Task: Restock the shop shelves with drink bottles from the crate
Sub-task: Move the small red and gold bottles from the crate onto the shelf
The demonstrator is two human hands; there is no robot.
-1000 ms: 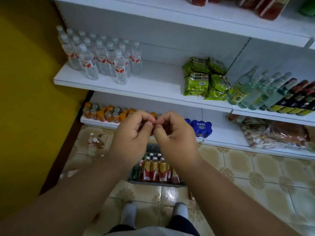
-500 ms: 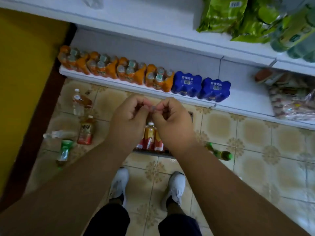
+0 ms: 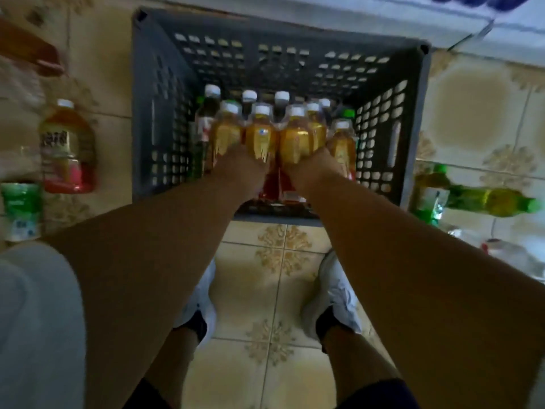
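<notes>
Half a second ago both hands pinched something small above the crate; now they are down inside the grey crate [image 3: 165,119] on the floor. The left hand [image 3: 240,169] and right hand [image 3: 314,169] each grip amber drink bottles [image 3: 261,137].

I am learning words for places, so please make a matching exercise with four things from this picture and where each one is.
Things:
1. both hands
2. grey crate
3. green bottle lying on its side
4. single orange bottle with white cap

Places:
A. on the floor, left of the crate
B. on the floor, right of the crate
C. on the tiles beside the shelf base
D. inside the crate, among the orange bottles

Pairs: 1-D, 2-C, 3-B, 4-A
</notes>
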